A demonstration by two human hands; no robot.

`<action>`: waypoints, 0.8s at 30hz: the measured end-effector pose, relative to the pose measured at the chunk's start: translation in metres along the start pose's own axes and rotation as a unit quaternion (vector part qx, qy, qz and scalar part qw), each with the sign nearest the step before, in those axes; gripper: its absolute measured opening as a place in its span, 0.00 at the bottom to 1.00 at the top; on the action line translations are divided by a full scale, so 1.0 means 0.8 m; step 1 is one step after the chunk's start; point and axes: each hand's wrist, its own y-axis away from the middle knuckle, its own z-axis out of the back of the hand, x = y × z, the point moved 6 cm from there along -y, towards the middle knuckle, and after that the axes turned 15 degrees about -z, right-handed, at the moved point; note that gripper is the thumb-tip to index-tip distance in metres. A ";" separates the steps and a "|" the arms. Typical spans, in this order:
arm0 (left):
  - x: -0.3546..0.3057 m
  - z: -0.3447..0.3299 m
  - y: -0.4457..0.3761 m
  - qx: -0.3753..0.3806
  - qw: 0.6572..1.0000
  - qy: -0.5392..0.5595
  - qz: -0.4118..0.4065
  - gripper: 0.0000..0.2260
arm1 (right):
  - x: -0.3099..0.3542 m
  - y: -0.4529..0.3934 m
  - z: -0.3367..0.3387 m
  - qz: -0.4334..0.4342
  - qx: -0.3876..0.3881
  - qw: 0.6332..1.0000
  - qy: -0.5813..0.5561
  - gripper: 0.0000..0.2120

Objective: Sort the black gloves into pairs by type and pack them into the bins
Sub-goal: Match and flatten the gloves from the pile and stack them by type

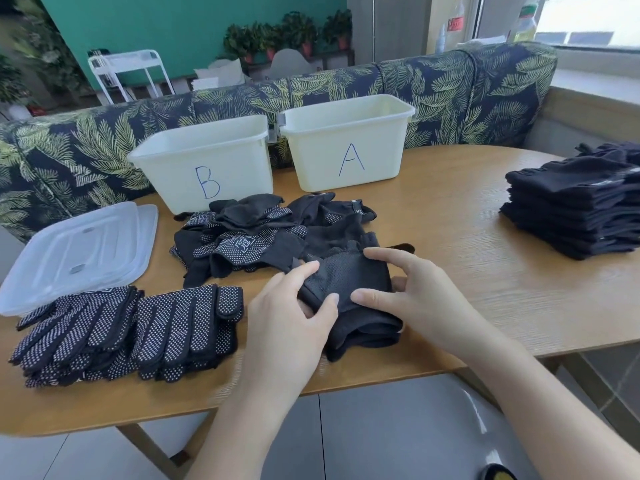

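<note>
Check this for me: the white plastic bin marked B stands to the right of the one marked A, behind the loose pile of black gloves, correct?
Not quite. In the head view the white plastic bin marked B stands to the left of the white plastic bin marked A, not the right. Both do stand behind the loose pile of black gloves.

Both forearms come in from the bottom edge, bare, angling toward the middle. Left hand (291,306) is knuckles-up, fingers curled and thumb pinching a fold of what it's holding. Right hand (408,289) sits just beside it, thumb pointing toward the left one, index finger stretched over the top, other fingers tucked behind. The thumb tips are nearly touching.
</note>
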 end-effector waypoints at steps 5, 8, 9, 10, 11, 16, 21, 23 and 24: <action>0.015 -0.011 0.003 0.042 0.997 -0.061 0.015 0.22 | -0.007 -0.003 -0.008 0.063 -0.043 0.976 0.206 0.32; 0.024 -0.014 0.006 0.063 0.995 -0.069 0.036 0.22 | -0.011 -0.001 -0.005 0.051 -0.059 0.969 0.233 0.32; 0.025 -0.014 0.007 0.068 0.994 -0.078 0.036 0.22 | -0.009 0.001 -0.003 0.063 -0.069 0.970 0.222 0.30; 0.025 -0.014 0.007 0.065 0.994 -0.087 0.027 0.22 | -0.007 0.005 -0.001 0.083 -0.080 0.972 0.205 0.28; 0.023 -0.012 0.007 0.051 0.994 -0.091 0.007 0.21 | -0.004 0.009 0.000 0.108 -0.091 0.973 0.184 0.25; 0.004 0.000 0.012 -0.041 0.986 -0.035 -0.161 0.15 | 0.000 0.036 -0.004 0.184 -0.079 0.967 0.158 0.19; 0.014 -0.018 0.027 0.063 0.978 -0.015 -0.196 0.18 | -0.014 0.048 -0.017 0.176 -0.029 0.954 0.243 0.21; 0.019 -0.021 0.035 0.092 0.975 -0.021 -0.201 0.20 | -0.015 0.054 -0.016 0.177 -0.034 0.953 0.244 0.21; 0.020 -0.020 0.039 0.099 0.974 -0.021 -0.204 0.20 | -0.016 0.058 -0.017 0.179 -0.036 0.953 0.243 0.20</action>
